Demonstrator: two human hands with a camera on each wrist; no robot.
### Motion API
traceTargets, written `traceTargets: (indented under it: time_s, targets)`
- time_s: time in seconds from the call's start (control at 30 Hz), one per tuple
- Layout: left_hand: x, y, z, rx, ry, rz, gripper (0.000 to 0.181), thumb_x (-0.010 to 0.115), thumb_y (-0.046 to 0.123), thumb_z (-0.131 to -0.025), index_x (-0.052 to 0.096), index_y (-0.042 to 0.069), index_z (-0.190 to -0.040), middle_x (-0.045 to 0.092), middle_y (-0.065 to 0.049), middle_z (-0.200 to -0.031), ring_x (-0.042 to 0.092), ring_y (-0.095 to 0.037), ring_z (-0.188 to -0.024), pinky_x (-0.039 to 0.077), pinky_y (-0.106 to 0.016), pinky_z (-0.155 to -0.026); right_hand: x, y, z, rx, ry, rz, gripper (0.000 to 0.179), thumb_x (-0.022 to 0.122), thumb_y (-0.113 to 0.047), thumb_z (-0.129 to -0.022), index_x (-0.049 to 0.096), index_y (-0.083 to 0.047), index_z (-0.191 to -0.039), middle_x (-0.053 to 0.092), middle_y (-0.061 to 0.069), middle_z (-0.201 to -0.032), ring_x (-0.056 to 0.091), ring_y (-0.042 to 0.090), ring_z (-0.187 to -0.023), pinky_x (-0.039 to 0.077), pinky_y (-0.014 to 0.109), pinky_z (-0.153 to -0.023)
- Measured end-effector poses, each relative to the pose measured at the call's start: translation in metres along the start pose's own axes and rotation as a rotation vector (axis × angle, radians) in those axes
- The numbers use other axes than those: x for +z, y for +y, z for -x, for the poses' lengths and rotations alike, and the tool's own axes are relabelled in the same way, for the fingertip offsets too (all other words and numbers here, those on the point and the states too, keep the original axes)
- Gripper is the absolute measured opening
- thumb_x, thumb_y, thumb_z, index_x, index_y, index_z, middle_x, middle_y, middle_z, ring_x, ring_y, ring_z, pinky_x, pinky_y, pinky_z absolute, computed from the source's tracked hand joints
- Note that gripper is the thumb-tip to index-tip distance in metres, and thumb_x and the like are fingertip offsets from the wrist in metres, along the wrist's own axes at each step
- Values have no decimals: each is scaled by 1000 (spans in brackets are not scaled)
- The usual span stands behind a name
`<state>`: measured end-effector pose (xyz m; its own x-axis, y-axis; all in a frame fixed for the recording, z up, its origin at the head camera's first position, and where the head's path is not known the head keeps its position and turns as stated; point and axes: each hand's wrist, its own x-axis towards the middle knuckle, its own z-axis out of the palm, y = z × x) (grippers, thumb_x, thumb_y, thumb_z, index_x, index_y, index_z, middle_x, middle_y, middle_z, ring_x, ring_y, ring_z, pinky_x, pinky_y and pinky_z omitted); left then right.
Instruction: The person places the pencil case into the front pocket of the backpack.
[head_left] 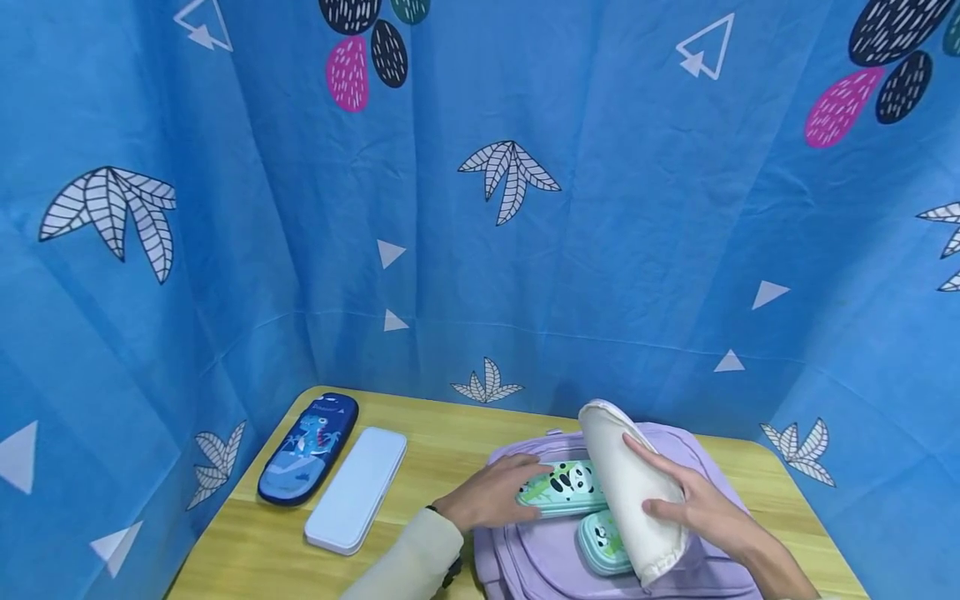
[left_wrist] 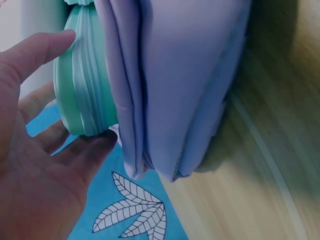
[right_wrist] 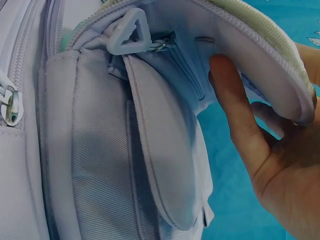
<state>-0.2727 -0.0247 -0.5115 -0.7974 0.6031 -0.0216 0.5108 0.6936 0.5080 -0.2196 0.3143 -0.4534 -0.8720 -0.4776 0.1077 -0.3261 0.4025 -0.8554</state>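
A lilac backpack (head_left: 551,554) lies on the table, its front pocket unzipped. My left hand (head_left: 491,493) holds one end of a mint-green pencil case with pandas (head_left: 573,485) at the pocket opening; in the left wrist view, thumb and fingers span its zipped side (left_wrist: 85,75). Below it, a smaller mint panda case (head_left: 602,542) sits partly under the raised flap. That pocket flap (head_left: 626,475), cream on the side facing up, is gripped between the thumb and fingers of my right hand (head_left: 705,504). A triangular zipper pull (right_wrist: 131,32) hangs near the flap in the right wrist view.
To the left lie a dark blue dinosaur pencil case (head_left: 309,450) and a pale blue-white flat case (head_left: 358,490), side by side on the wooden table (head_left: 438,450). A blue patterned curtain (head_left: 495,275) encloses the table's back and sides.
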Motion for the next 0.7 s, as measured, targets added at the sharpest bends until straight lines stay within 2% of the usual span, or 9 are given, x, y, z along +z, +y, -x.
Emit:
traceTargets:
  time_s: [0.1, 0.17, 0.3, 0.4, 0.53, 0.67, 0.7]
  targets:
    - [0, -2, 3, -20, 2, 36, 71, 82, 36, -97, 52, 37, -162, 44, 1, -173, 39, -26, -162, 40, -54, -129, 3, 0, 0, 26, 14, -15, 80, 69, -10, -102, 32, -20, -173, 18, 24, -179, 25, -28, -138, 40, 14, -108]
    - [-1, -3, 5, -33, 8, 55, 73, 83, 36, -96, 52, 36, -162, 44, 1, -173, 39, -27, -161, 41, -55, -128, 6, 0, -1, 60, 33, -17, 77, 68, -13, -104, 33, -22, -173, 18, 26, -179, 26, -28, -137, 41, 13, -108]
    - [-3, -5, 9, -44, 23, 96, 75, 84, 34, -96, 52, 31, -163, 45, 0, -172, 40, -28, -161, 40, -56, -128, 10, -4, -1, 124, 114, 25, 70, 70, -22, -107, 41, -27, -170, 29, 17, -178, 30, -27, -135, 44, 12, -105]
    - [-4, -7, 14, -28, 45, 118, 75, 84, 32, -96, 51, 27, -164, 47, 0, -171, 42, -27, -160, 40, -54, -128, 11, -6, -1, 134, 151, 51, 68, 72, -26, -106, 45, -27, -168, 34, 15, -177, 32, -27, -134, 45, 12, -104]
    - [-7, -12, 23, -18, 69, 145, 71, 82, 32, -98, 53, 24, -163, 51, -2, -168, 46, -26, -158, 41, -51, -128, 10, -4, 0, 97, 127, 42, 68, 71, -24, -106, 44, -24, -168, 34, 12, -177, 31, -27, -135, 42, 11, -106]
    - [-8, -17, 29, -41, 85, 180, 67, 80, 31, -99, 55, 23, -161, 53, -5, -167, 47, -29, -157, 41, -55, -128, 9, -1, 1, 53, 74, -18, 67, 68, -18, -107, 43, -19, -169, 38, -11, -174, 33, -25, -138, 43, 12, -106]
    - [-8, -18, 30, -51, 91, 180, 67, 80, 32, -98, 56, 23, -161, 53, -5, -167, 48, -30, -156, 41, -56, -128, 9, -1, 1, 48, 64, -32, 67, 67, -17, -107, 43, -18, -169, 39, -12, -173, 34, -24, -138, 45, 13, -106]
